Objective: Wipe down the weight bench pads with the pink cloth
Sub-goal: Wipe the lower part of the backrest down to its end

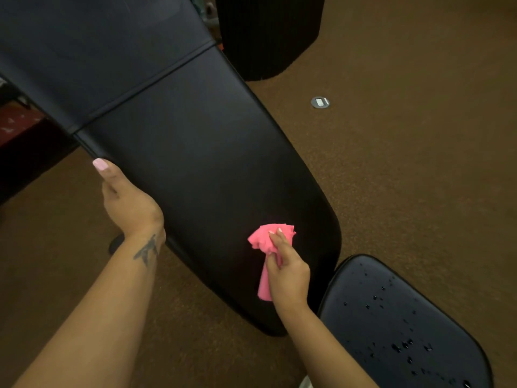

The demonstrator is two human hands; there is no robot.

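Right hand point(288, 271): fingers bunching the pink cloth point(270, 242), pressing it onto the back pad point(195, 152) near its near end. Left hand point(128, 200): gripping the pad's left edge, steadying. Seat pad point(397, 326), near right: carrying droplets, awaiting overlapping firm strokes.

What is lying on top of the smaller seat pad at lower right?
Scattered liquid droplets sit on the seat pad; nothing else rests there. The right hand holds the pink cloth on the long back pad instead. The seat pad's near end is out of frame.
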